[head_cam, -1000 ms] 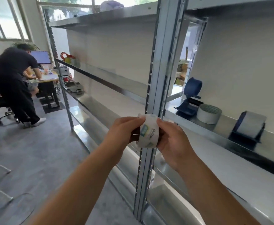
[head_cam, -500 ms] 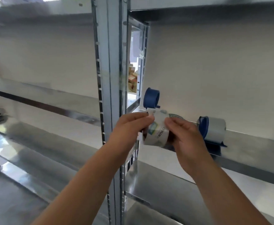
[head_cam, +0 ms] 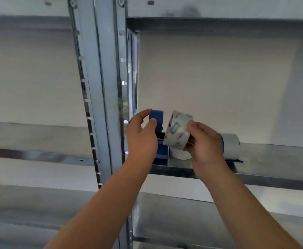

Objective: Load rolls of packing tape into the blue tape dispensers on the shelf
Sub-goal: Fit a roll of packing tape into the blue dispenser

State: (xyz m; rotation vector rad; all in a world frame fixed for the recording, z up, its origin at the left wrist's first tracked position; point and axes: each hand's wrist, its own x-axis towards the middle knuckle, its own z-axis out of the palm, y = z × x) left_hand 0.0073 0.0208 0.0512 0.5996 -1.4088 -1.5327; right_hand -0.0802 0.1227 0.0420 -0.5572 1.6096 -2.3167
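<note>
The right hand (head_cam: 205,142) pinches a printed tape roll (head_cam: 178,131), tilted, just beside the blue dispenser (head_cam: 157,116) on the shelf (head_cam: 273,153). The left hand (head_cam: 140,137) curls its fingers around that dispenser's hub. Another loaded dispenser (head_cam: 230,147) sits behind.

**Shelf bay crowded at its left end, open to the right**

The left side of the bay is closed off by the steel upright (head_cam: 102,97), which stands just beside the empty blue dispenser (head_cam: 157,121). The space in front of that dispenser is taken up by the left hand (head_cam: 141,139), its grip curled around the blue hub, and by the held tape roll (head_cam: 178,131) in the right hand (head_cam: 205,142). A second roll (head_cam: 180,155) is stood on the shelf (head_cam: 273,155) between the two dispensers, so that gap is blocked. The loaded dispenser (head_cam: 230,146) is partly hidden behind the right hand. Right of it, bare shelf is left free, and open height is seen up to the upper shelf (head_cam: 219,22).
</note>
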